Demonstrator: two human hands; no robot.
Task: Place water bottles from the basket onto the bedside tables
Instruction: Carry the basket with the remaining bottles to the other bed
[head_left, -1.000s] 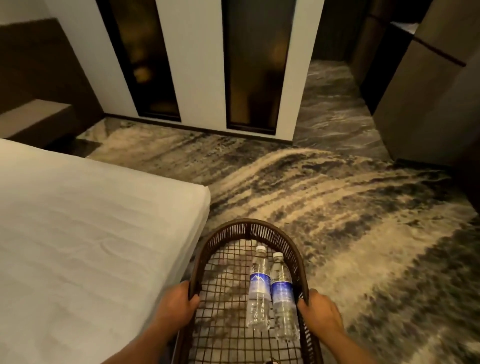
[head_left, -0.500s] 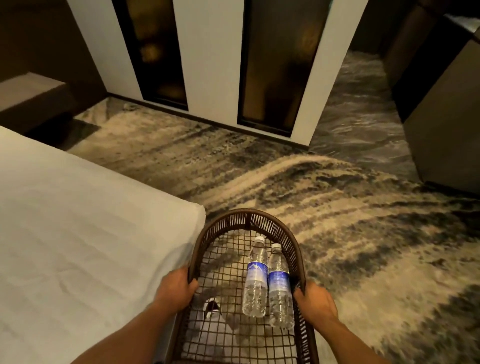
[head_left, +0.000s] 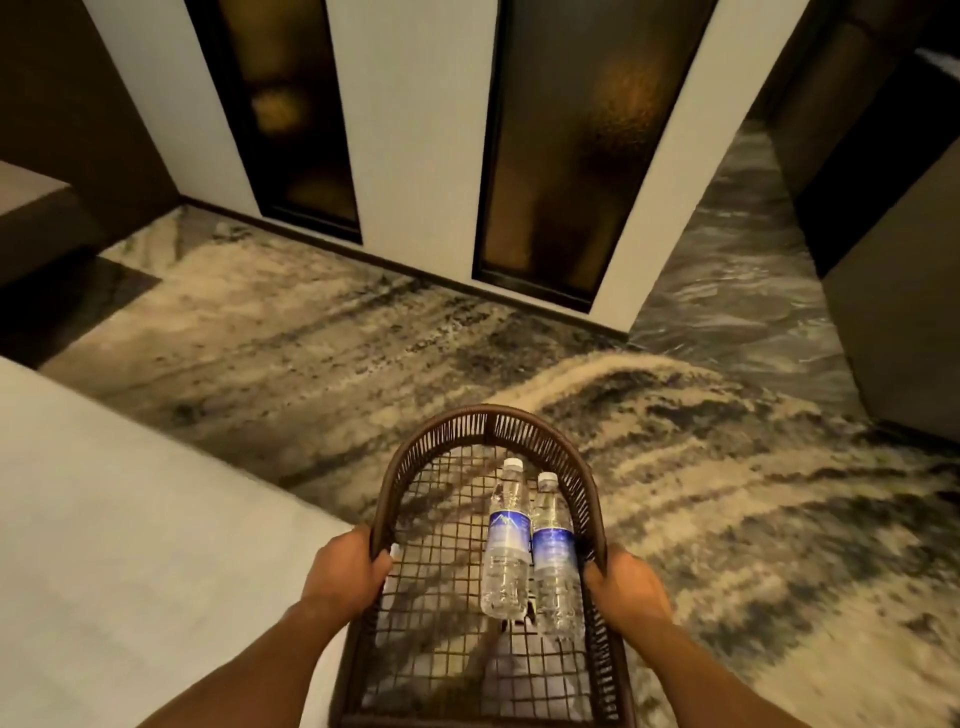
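Note:
I carry a dark brown wicker basket with a wire-grid bottom in front of me. Two clear water bottles with blue labels lie side by side on the grid, toward its right side: the left bottle and the right bottle, caps pointing away from me. My left hand grips the basket's left rim. My right hand grips the right rim. No bedside table shows clearly in view.
A bed with a white sheet fills the lower left, its corner close to the basket. Patterned grey and beige carpet lies ahead. A white wall with dark amber glass panels stands in front. A dark cabinet stands at right, a low dark ledge at far left.
The view has moved forward along the bed's corner toward the white wall. The basket stays held in both hands and the bottles have barely shifted on the grid.

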